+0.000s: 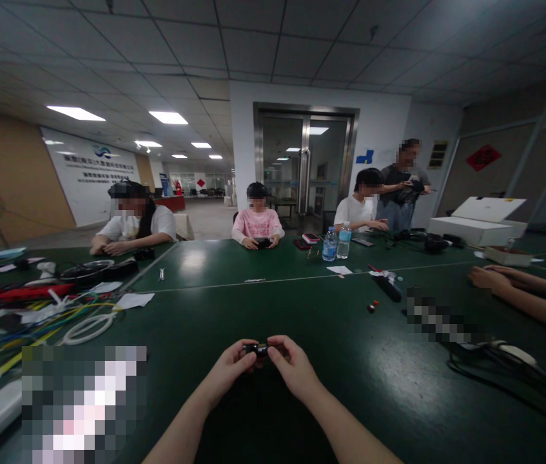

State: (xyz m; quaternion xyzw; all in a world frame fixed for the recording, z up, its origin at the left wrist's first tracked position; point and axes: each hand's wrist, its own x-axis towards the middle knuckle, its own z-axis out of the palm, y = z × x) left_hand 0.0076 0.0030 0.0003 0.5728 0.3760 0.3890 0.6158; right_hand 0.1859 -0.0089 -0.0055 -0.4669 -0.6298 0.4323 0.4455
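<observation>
A small, glossy black object [259,350] with a pale patch on top is held between my two hands, just above the near part of the dark green table [273,303]. Its exact kind is too small to make out. My left hand [231,368] pinches its left end between thumb and fingers. At the right end, my right hand [292,366] grips it the same way. Both hands are closed on it, and the fingertips behind it are partly hidden.
Cables [89,327] and papers lie at left. Two water bottles [336,243], a small red-and-black item [372,307] and a black strip-like object [387,287] are ahead to the right. A white box [476,225] stands far right. Another person's hands [490,278] rest at right; several people are beyond.
</observation>
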